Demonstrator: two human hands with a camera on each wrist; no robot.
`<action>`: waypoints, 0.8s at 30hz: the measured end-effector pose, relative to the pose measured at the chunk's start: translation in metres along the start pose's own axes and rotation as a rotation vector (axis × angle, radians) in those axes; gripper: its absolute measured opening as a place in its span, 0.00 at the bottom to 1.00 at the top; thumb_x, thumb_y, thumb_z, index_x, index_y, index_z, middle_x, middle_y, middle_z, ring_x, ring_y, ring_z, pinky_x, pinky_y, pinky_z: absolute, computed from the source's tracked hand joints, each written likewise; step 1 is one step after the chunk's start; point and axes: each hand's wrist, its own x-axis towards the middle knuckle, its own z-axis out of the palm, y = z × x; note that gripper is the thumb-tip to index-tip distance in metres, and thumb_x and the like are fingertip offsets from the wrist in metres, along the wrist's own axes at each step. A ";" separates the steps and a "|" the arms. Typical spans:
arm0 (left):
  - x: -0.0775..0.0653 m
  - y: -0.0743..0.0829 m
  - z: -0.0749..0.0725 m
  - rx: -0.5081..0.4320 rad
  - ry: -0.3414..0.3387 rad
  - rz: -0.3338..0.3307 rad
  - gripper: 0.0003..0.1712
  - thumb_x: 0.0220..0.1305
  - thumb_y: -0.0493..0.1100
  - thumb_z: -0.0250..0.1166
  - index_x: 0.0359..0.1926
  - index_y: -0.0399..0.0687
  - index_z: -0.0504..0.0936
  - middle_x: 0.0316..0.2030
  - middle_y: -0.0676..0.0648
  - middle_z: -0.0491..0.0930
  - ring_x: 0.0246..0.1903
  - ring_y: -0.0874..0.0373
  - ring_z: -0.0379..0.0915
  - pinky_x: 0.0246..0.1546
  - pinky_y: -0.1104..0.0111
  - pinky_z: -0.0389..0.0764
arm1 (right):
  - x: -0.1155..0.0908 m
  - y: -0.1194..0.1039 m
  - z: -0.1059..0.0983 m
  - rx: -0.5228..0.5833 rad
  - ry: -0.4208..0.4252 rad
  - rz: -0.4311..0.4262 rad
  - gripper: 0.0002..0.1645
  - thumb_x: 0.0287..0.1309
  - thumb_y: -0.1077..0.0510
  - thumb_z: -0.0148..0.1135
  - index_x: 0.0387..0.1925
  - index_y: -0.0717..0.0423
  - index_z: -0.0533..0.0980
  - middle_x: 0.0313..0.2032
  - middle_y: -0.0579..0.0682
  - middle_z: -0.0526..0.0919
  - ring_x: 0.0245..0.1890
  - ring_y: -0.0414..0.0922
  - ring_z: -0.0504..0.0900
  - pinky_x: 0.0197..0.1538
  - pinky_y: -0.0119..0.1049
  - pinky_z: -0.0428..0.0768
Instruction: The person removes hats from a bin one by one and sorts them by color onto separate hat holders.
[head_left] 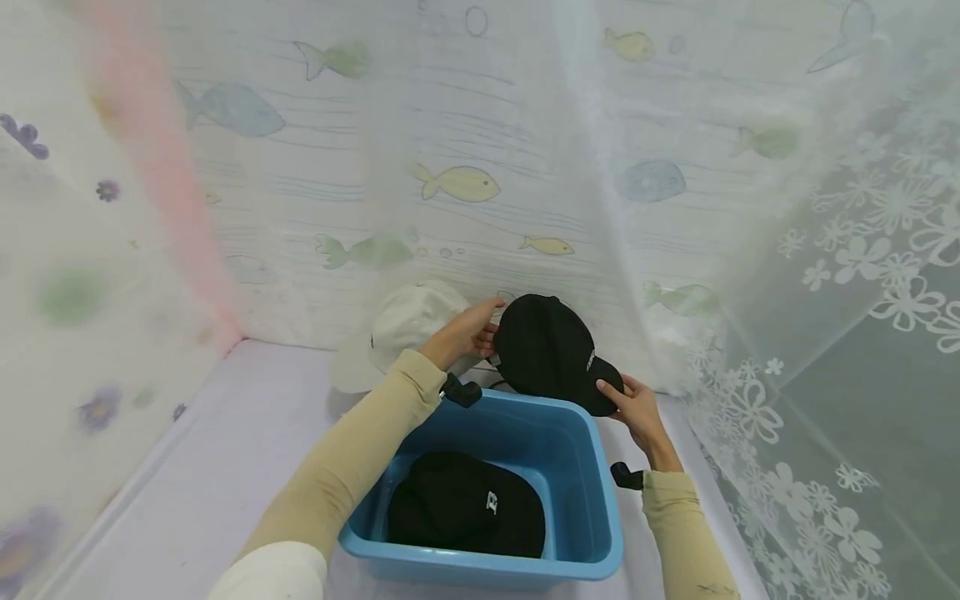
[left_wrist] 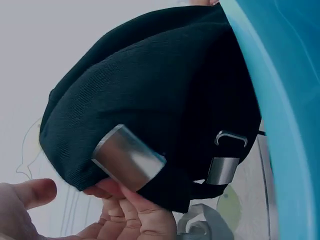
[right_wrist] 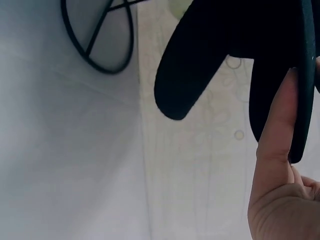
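A black baseball cap point(head_left: 543, 346) is up behind the blue tub, brim toward the right. My right hand point(head_left: 637, 408) pinches its brim, thumb on top and fingers beneath. At the cap's back, my left hand point(head_left: 472, 331) touches the lower edge with its fingertips tucked under it. In the left wrist view the left thumb point(left_wrist: 40, 192) stands apart from the cloth, near the metal strap buckle point(left_wrist: 129, 157). Another black cap point(head_left: 465, 508) with a white letter lies inside the blue tub point(head_left: 611, 533). Behind the left hand sits a white cap point(head_left: 412, 321), partly covered by it.
A thin black wire frame point(right_wrist: 95, 60) stands on the white surface point(head_left: 195, 467), mostly hidden behind the tub in the head view. Sheer curtains with printed fish point(head_left: 465, 183) hang close behind the caps, and a flowered curtain point(head_left: 847, 467) hangs at the right.
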 end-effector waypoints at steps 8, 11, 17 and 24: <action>-0.003 -0.006 0.004 -0.172 0.062 0.103 0.21 0.69 0.59 0.64 0.40 0.45 0.77 0.24 0.49 0.77 0.24 0.59 0.71 0.28 0.70 0.71 | 0.001 -0.005 -0.001 0.029 -0.006 -0.026 0.41 0.69 0.52 0.65 0.72 0.72 0.61 0.47 0.46 0.84 0.36 0.33 0.86 0.41 0.30 0.86; -0.005 -0.008 0.006 -0.191 0.111 0.175 0.20 0.66 0.57 0.68 0.34 0.47 0.76 0.21 0.51 0.74 0.21 0.60 0.68 0.28 0.70 0.70 | 0.001 -0.005 -0.001 0.027 -0.006 -0.016 0.40 0.69 0.52 0.65 0.71 0.71 0.62 0.46 0.45 0.84 0.36 0.33 0.86 0.41 0.30 0.86; -0.007 -0.013 0.011 -0.178 0.181 0.269 0.26 0.60 0.57 0.74 0.20 0.52 0.68 0.13 0.55 0.61 0.13 0.63 0.53 0.22 0.70 0.60 | 0.002 -0.004 0.001 -0.007 -0.012 -0.011 0.41 0.69 0.51 0.65 0.72 0.71 0.61 0.62 0.65 0.77 0.36 0.32 0.86 0.42 0.30 0.86; -0.005 -0.016 0.018 -0.087 0.230 0.277 0.36 0.60 0.60 0.74 0.15 0.55 0.57 0.12 0.56 0.52 0.13 0.62 0.49 0.23 0.68 0.59 | 0.004 0.000 0.002 -0.053 -0.022 0.014 0.43 0.69 0.49 0.65 0.73 0.71 0.61 0.67 0.71 0.71 0.37 0.32 0.85 0.42 0.31 0.86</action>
